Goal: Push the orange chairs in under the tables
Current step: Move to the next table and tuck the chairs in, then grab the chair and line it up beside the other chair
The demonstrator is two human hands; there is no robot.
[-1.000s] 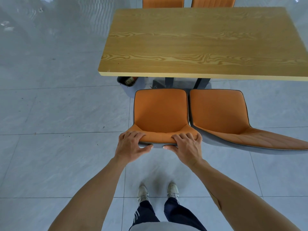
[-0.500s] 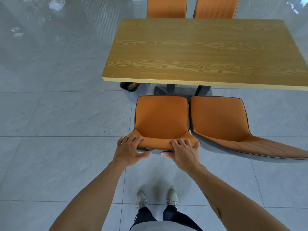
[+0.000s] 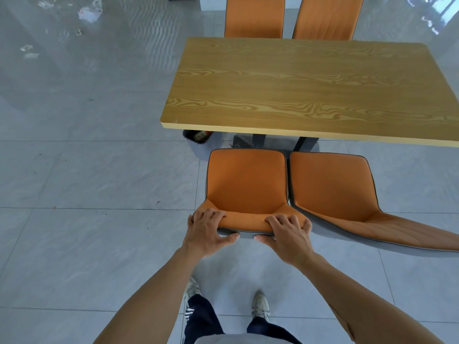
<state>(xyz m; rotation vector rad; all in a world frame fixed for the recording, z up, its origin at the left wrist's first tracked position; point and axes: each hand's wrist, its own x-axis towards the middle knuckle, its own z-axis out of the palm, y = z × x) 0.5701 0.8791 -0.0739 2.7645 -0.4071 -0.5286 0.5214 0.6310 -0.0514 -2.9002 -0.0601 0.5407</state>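
- Both hands are clamped on the top edge of the near orange chair's (image 3: 247, 187) backrest: left hand (image 3: 207, 233) at the left corner, right hand (image 3: 288, 235) at the right corner, fingers curled over the rim and thumbs underneath.
- Beyond the grip, the seat is not yet under the wooden tabletop (image 3: 305, 88); its front edge lies near the tabletop's near edge.
- Just right of the grip, a second orange chair (image 3: 332, 187) sits almost touching the held one; an uneven push could scrape or jam them together.
- Ahead and left of the grip, a small bin (image 3: 198, 142) stands under the tabletop corner; drifting left might knock it.
- The table's dark legs (image 3: 258, 140) stand straight ahead and could block the chair's base.
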